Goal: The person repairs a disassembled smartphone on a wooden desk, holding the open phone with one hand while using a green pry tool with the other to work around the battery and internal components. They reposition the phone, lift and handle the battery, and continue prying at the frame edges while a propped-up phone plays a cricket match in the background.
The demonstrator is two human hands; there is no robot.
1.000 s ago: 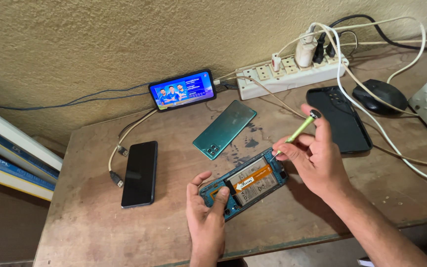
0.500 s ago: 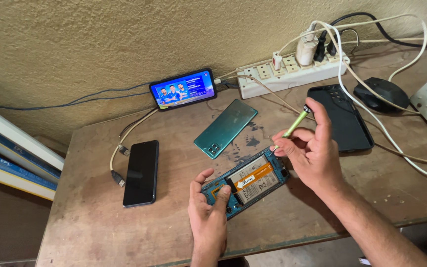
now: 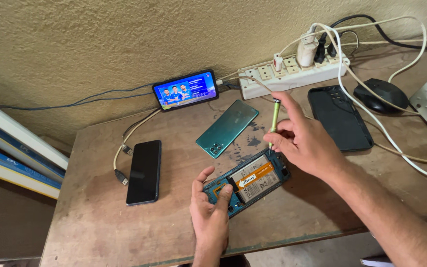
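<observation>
An opened phone point(image 3: 253, 180) with its battery and orange strip showing lies face down on the wooden table point(image 3: 100, 232). My left hand point(image 3: 212, 215) pins its near-left end with thumb and fingers. My right hand point(image 3: 305, 141) holds a thin green screwdriver point(image 3: 274, 121) almost upright, its tip touching the phone's far right corner. The teal back cover point(image 3: 227, 127) lies just beyond, camera cut-outs toward me.
A black phone point(image 3: 144, 171) lies face up at left beside loose cable plugs point(image 3: 121, 175). A phone with a lit screen point(image 3: 185, 90) leans on the wall. A white power strip point(image 3: 292, 74), a dark phone case point(image 3: 339, 117), a black mouse point(image 3: 380, 94) and white cables crowd the right.
My right hand has swung the screwdriver from a tilted hold to nearly upright, tip now on the phone's corner. My left hand stays on the phone.
</observation>
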